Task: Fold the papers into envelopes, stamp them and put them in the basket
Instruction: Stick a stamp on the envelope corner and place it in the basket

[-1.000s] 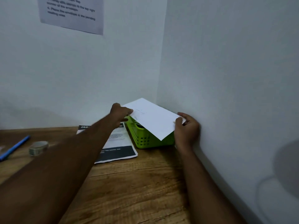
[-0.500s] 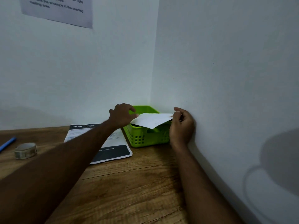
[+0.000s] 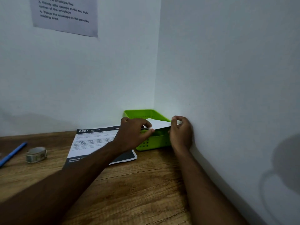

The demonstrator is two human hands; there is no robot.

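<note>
over the basket [image 3: 146, 113], left hand [image 3: 131, 135] and right hand [image 3: 181, 133] pinch the envelope [image 3: 159, 124]

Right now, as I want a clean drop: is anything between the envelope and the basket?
Nothing visible does. The envelope, pinched at its ends by the left hand and right hand, is right over the open top of the basket. The basket's floor beneath it is hidden.

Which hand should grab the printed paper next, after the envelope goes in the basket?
Left, I think. The left hand pinches the envelope right beside the printed paper, which lies under that forearm. The right hand holds the other end beyond the green basket, by the wall.
</note>
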